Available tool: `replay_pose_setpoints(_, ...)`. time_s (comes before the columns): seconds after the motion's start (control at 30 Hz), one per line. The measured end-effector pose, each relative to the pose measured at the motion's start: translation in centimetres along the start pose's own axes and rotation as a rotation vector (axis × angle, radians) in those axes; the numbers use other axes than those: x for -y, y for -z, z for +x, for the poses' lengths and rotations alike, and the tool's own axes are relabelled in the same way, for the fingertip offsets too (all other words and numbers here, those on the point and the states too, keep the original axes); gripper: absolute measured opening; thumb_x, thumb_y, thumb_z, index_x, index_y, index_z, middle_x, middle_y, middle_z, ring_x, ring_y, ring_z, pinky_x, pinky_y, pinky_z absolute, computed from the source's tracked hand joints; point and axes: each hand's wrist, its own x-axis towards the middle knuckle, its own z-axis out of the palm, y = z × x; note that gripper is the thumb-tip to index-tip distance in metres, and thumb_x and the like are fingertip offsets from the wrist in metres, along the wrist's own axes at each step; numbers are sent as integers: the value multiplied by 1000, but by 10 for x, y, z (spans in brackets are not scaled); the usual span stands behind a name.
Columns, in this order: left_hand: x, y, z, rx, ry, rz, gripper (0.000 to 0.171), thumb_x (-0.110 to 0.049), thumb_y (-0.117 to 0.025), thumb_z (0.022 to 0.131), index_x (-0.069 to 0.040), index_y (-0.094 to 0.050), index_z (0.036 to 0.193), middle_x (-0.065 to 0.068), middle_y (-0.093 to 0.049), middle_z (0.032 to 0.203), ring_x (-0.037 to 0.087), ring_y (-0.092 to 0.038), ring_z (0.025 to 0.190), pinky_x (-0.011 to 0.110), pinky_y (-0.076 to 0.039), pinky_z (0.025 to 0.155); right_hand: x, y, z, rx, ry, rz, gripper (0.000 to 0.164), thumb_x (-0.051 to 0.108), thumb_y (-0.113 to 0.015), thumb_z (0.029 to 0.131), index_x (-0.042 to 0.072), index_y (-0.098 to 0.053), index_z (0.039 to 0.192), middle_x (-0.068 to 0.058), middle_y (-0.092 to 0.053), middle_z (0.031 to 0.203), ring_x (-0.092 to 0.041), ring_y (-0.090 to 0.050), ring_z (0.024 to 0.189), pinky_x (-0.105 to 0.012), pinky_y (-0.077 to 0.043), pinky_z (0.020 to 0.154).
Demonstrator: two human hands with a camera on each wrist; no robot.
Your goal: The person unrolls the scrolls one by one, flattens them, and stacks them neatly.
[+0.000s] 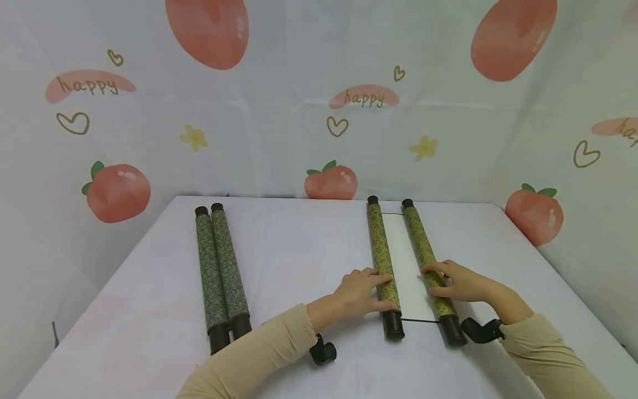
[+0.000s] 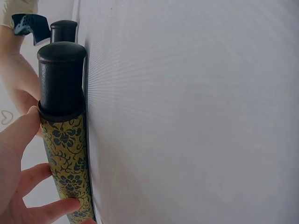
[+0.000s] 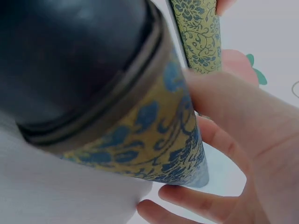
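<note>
One yellow floral scroll (image 1: 407,263) lies partly unrolled on the bench (image 1: 304,244); my left hand (image 1: 355,292) curls over its left roll (image 1: 380,238), my right hand (image 1: 463,284) around its right roll (image 1: 418,235). I seem partway through rolling or unrolling it; the next move calls for keeping both rolls parallel.
</note>
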Motion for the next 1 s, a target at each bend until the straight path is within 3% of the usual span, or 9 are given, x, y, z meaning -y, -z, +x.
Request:
replay_pose_setpoints(0.17, 0, 0, 0, 0, -1, -2, 60, -58, -54, 86, -31, -44, 139, 8, -47, 141, 32, -50, 123, 45, -44, 92, -2, 1, 0, -12, -8, -9, 46, 32, -70, 82, 7, -55, 117, -16, -56, 111, -30, -52, 100, -45, -44, 79)
replay_pose_setpoints(0.5, 0, 0, -1, -13, -7, 2, 60, -57, -54, 86, -29, -46, 138, 8, -48, 140, 31, -50, 123, 45, -44, 92, -5, 6, -4, 26, -71, 8, 40, 23, -65, 84, 8, -54, 120, -17, -53, 105, -23, -49, 88, -40, -44, 72)
replay_pose_setpoints(0.77, 0, 0, 0, -20, -11, 5, 60, -58, -54, 86, -29, -46, 138, 7, -48, 139, 31, -51, 121, 44, -45, 91, -10, 3, -3, 9, -69, -8, 44, 31, -69, 83, 8, -55, 118, -17, -56, 109, -24, -50, 92, -42, -45, 74)
replay_pose_setpoints(1.0, 0, 0, -1, -12, -9, 0, 60, -58, -54, 86, -30, -45, 139, 7, -48, 140, 31, -51, 122, 44, -45, 91, -13, 5, -6, 20, -82, 19, 43, 26, -68, 83, 7, -54, 119, -23, -54, 111, -38, -55, 99, -50, -48, 79)
